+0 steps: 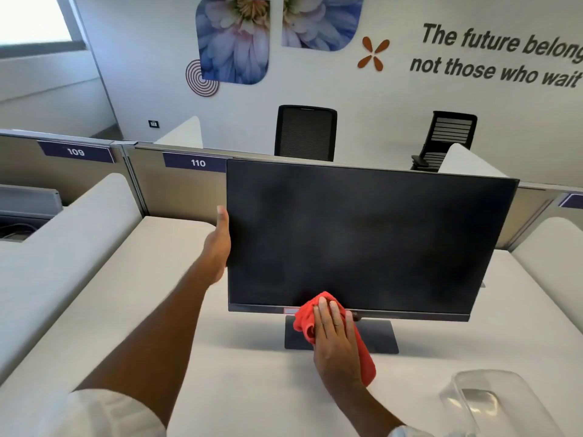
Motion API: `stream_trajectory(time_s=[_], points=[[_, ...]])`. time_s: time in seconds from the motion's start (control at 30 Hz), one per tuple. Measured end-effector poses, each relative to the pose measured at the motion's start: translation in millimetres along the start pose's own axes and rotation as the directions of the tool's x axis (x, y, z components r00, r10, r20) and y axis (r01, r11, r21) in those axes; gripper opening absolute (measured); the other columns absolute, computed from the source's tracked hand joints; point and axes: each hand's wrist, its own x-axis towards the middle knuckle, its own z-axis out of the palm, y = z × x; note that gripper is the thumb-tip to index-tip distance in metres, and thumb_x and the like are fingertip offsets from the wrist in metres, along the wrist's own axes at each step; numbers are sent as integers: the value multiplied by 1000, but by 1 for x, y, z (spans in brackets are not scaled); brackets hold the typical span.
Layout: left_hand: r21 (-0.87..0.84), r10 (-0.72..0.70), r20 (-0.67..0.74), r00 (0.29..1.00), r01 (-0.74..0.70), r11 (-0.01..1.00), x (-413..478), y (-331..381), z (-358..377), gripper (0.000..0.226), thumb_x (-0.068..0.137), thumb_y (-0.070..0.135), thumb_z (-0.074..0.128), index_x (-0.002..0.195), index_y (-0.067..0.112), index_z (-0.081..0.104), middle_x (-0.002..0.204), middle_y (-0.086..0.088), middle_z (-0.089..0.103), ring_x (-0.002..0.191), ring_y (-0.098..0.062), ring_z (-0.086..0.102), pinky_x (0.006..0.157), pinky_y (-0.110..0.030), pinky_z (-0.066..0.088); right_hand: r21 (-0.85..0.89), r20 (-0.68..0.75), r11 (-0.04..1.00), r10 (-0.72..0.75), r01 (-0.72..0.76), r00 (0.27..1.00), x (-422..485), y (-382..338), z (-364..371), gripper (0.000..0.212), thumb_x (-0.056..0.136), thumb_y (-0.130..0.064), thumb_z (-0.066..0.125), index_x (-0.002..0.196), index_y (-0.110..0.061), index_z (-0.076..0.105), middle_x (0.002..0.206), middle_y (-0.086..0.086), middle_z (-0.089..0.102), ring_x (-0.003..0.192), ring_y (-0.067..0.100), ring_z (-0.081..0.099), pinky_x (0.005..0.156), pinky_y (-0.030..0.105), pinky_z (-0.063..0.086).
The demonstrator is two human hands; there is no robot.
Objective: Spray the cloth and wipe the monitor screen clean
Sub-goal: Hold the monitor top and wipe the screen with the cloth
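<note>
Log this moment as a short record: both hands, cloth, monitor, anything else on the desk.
left hand: at the monitor's left edge, thumb in front, fingers hidden behind
right hand: flat, fingers straight, pressing the red cloth on the lower bezel
red cloth: bunched under the right hand
monitor: upright on its stand, screen dark
also on desk: clear plastic item, near right, blurred

Bright, even daylight from the window; wide-angle edges bend, left hand slightly blurred.
</note>
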Motion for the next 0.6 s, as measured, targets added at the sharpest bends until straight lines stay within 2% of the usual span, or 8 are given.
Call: stream_trajectory(time_s=[0.07,0.2,0.27,0.33,0.37,0.43,0.5,0.6], points=[[37,-53,-41,998,55,998,-6,-23,-2,87,86,77,24,142,13,42,144,-8,48,126,-31,48,107,-47,39,24,-12,995,-95,95,995,8,-18,-3,77,75,-20,81,143,-8,47,148,10,47,136,35,45,112,51,31],[23,-135,-85,987,137,990,-19,-64,-6,79,89,75,23,133,15,49,135,-11,56,102,-27,54,91,-44,46,16,-28,970,-241,241,970,27,-51,-8,77,81,-24,76,147,-10,40,151,8,43,139,33,41,114,48,25],[11,-180,-105,978,182,983,-26,-83,-4,73,90,73,21,130,18,50,134,-12,56,107,-32,56,94,-49,44,7,-43,958,-286,286,957,36,-57,-8,78,84,-24,72,150,-10,33,154,9,38,141,33,36,115,48,23],[-3,-203,-115,972,204,979,-31,-99,0,76,91,73,19,135,18,46,136,-12,56,117,-36,54,99,-54,41,-21,-75,946,-325,324,943,43,-56,-7,80,87,-24,68,153,-11,25,158,10,31,144,34,31,116,49,19],[-32,-199,-117,973,196,980,-33,-104,2,75,91,72,20,137,17,46,135,-11,57,115,-35,55,99,-53,42,-40,-90,942,-336,334,938,47,-54,-6,81,87,-23,67,153,-11,22,159,10,29,145,35,29,117,50,17],[-118,-183,-128,975,168,979,-34,-110,6,71,93,69,23,134,17,49,128,-11,60,104,-30,58,90,-45,48,-61,-142,950,-313,308,939,53,-44,-3,80,87,-17,63,154,-9,20,159,12,26,145,36,27,118,52,15],[-153,-179,-146,973,157,976,-32,-110,6,67,94,66,27,131,15,51,121,-9,61,101,-28,59,84,-38,51,-43,-197,977,-211,207,957,57,-28,-2,73,87,-13,58,152,-6,24,159,14,27,145,36,28,119,53,17],[-111,-177,-137,975,162,980,-28,-112,4,66,95,65,27,129,13,51,119,-8,59,106,-29,58,98,-44,49,25,-304,1000,6,1,953,53,15,-1,51,98,-15,35,146,1,36,154,23,31,142,41,32,116,55,23]])
